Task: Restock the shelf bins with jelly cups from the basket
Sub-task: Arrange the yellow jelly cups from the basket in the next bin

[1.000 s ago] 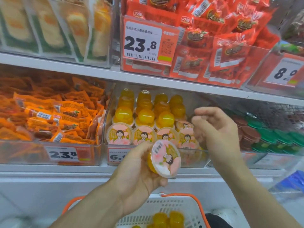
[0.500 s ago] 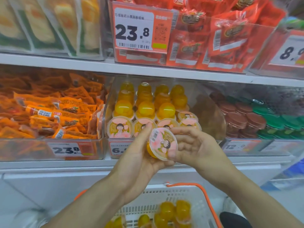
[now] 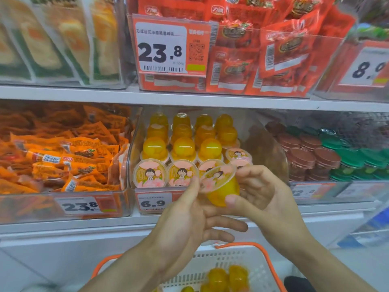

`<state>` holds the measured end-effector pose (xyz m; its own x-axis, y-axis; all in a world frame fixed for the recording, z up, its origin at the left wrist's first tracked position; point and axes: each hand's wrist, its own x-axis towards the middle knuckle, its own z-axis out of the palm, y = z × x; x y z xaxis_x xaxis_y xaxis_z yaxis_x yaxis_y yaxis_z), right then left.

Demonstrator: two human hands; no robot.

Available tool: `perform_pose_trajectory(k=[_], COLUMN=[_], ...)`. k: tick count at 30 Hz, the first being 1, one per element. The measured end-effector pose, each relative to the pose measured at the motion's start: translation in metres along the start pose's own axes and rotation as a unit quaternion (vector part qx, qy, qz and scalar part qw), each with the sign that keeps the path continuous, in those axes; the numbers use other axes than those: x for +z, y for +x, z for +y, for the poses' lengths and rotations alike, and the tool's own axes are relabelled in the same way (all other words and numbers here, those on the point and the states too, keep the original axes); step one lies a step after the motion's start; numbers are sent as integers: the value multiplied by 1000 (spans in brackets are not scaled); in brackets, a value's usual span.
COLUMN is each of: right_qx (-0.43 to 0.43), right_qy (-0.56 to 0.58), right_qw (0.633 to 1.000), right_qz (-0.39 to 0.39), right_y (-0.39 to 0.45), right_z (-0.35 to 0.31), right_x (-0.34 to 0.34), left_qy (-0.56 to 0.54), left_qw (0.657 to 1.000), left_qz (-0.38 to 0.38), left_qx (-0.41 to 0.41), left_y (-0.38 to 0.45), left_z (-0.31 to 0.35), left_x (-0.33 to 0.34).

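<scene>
Two hands meet around one yellow jelly cup (image 3: 221, 186) in front of the middle shelf. The right hand (image 3: 265, 197) grasps the cup: its thumb presses the rounded yellow body from below and its curled fingers close over the far side. The left hand (image 3: 185, 220) has its thumb up against the near edge of the cup's printed lid, while its other fingers stretch out straight beneath the cup, holding nothing. The cup is tilted, lid facing up and toward the left hand, yellow bottom pointing down toward the right palm.

Just behind the grip stands the clear shelf bin (image 3: 134, 148), already stocked with jelly cups (image 3: 181, 148): a front row lying with cartoon lids (image 3: 150, 173) facing out, and rows behind them turned yellow dome upward. A price tag (image 3: 152, 203) reading 6.9 sits on the bin's front, just left of the left thumb.

Below the grip is the white basket (image 3: 237, 260) with orange handles, and several more yellow cups (image 3: 227, 277) lie in it.

Left of the grip, a bin of orange packets (image 3: 63, 157) carries a 23.8 tag. Right of it are stacked brown and green lidded cups (image 3: 315, 159). Above, on the upper shelf, a bin of red packets (image 3: 273, 55) bears a large 23.8 label (image 3: 161, 47).
</scene>
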<state>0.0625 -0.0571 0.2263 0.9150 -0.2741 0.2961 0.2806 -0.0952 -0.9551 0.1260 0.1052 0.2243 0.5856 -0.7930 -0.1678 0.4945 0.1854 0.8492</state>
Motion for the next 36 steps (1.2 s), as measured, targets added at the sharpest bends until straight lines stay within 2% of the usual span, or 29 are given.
perform_pose_trajectory(k=[5,8,11,14,18,24,29,36], right_qx=[25,9,23,62,74,96,173,154], right_qy=[82,-58,-213,-394,-489,-495,-459,-446], right_qw=[980,968,949,894,851,850,864,874], right_qz=[182,244,232,203,179,155,115,112], right_y=[32,61,84,101,116,124,127,123], right_z=[-16,-19,-7,-1,2,7,10,8], right_x=[-13,-31,-47,-50,-40,-35,-37,-37], left_qy=[24,33,46,64,65,57,59,56], left_qw=[999,999,999,998,997,997,996,993], left_qz=[12,6,-12,-26,-10,40,57,91], left_qx=[17,19,13,-3,-26,-32,-45,-44], left_y=[2,4,6,9,11,13,14,14], left_z=[2,0,-2,-6,-13,-16,-17,-19], left_x=[2,7,13,16,17,11,9,11])
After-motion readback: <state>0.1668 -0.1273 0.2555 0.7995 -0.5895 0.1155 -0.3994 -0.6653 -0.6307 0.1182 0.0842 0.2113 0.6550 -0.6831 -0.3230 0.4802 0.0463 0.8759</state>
